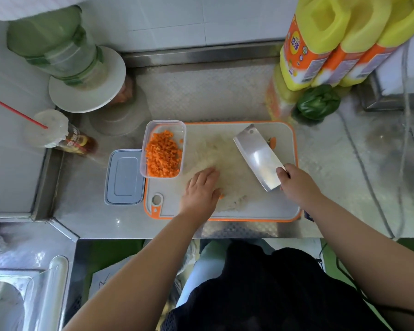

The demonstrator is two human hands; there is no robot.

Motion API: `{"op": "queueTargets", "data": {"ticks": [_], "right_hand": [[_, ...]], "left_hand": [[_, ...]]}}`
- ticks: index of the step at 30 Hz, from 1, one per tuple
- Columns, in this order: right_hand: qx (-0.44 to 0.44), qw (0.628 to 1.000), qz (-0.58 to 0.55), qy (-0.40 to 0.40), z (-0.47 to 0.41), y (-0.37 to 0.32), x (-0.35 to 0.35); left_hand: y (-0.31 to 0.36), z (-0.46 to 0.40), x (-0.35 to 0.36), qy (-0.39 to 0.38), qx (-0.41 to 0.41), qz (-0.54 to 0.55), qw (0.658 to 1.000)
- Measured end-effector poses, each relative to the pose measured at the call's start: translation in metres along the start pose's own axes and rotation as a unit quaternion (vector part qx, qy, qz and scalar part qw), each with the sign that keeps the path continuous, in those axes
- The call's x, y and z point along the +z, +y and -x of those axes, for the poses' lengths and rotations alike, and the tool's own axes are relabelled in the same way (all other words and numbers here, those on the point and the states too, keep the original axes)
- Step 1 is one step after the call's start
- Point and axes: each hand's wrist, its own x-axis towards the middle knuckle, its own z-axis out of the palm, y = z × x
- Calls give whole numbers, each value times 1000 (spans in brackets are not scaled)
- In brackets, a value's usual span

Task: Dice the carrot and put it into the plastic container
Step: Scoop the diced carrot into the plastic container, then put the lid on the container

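A clear plastic container (163, 125) stands on the left end of the orange-rimmed cutting board (249, 209) and holds a heap of diced carrot (163, 155). My left hand (201, 189) lies palm down on the board, fingers straight. A small carrot bit (221, 196) shows beside its thumb. My right hand (298, 185) grips the handle of a cleaver (258, 156), whose blade lies tilted over the board's right half. A carrot end piece (272, 142) sits past the blade near the board's far right corner.
The container's grey lid (124, 176) lies left of the board. A drink cup with a red straw (47, 129), a green bottle on a white plate (86, 91), yellow oil jugs (320, 44) and a green pepper (318, 102) ring the steel counter. A sink (7, 299) sits lower left.
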Motion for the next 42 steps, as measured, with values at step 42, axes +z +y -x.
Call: {"op": "queueTargets", "data": {"ticks": [42], "right_hand": [[-123, 982, -1, -145, 39, -26, -2]], "left_hand": [[29, 7, -29, 209, -76, 32, 974]]}}
